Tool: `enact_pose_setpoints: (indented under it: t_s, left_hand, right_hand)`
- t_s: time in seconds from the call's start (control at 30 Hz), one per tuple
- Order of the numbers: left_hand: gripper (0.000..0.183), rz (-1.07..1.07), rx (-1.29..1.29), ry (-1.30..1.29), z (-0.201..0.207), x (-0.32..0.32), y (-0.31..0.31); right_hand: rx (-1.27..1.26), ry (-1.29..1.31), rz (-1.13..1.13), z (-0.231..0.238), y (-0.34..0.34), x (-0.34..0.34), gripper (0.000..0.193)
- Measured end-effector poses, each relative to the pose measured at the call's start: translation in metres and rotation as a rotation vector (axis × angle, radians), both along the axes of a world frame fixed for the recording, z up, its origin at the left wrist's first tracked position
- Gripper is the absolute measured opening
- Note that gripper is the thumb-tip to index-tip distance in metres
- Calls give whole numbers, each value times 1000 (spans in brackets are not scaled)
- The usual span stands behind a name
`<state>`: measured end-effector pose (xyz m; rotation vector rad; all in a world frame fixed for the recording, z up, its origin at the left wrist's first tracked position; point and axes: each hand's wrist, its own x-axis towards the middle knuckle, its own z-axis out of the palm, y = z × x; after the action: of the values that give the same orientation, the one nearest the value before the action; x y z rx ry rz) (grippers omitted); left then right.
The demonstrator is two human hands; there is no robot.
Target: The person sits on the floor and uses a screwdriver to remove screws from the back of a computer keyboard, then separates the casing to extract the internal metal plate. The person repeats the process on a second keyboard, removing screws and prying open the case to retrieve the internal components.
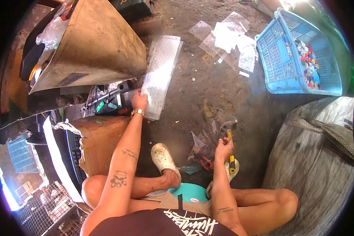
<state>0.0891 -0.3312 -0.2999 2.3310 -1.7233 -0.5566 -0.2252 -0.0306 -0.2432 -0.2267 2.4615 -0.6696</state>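
My left hand (pixel 139 100) is closed on the near left edge of a long, flat, clear plastic panel (pixel 161 74), which stretches away from me over the floor. My right hand (pixel 223 149) grips a hammer (pixel 230 137) by its yellow and black handle, with the metal head pointing away from me. Broken clear plastic pieces (pixel 199 144) lie on the ground beside the hammer head and hand. Close to my right wrist is a red-handled tool (pixel 207 163), partly hidden, whose kind I cannot make out.
Loose clear and white sheets (pixel 228 39) lie farther off. A blue basket (pixel 281 74) holds several coloured caps. A big sack (pixel 303 157) stands at the right; a tall tan container (pixel 102 43) and a cardboard box (pixel 102 137) at the left. I sit on a teal seat (pixel 190 191).
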Motion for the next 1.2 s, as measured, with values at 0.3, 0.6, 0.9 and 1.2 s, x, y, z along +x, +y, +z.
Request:
enact_pose_setpoints:
  t_s: [0.3, 0.6, 0.9, 1.2]
  left_hand:
    - [98, -169, 99, -279, 31, -54, 45]
    - [50, -226, 91, 143, 35, -101, 165]
    - [55, 46, 423, 186, 24, -139, 251]
    - [23, -49, 249, 751, 56, -182, 211]
  right_hand:
    - [237, -48, 55, 16, 14, 42, 69]
    - [193, -56, 148, 2, -4, 52, 44]
    - [101, -73, 209, -13, -5, 53, 43]
    - [22, -180, 125, 3, -23, 34, 54]
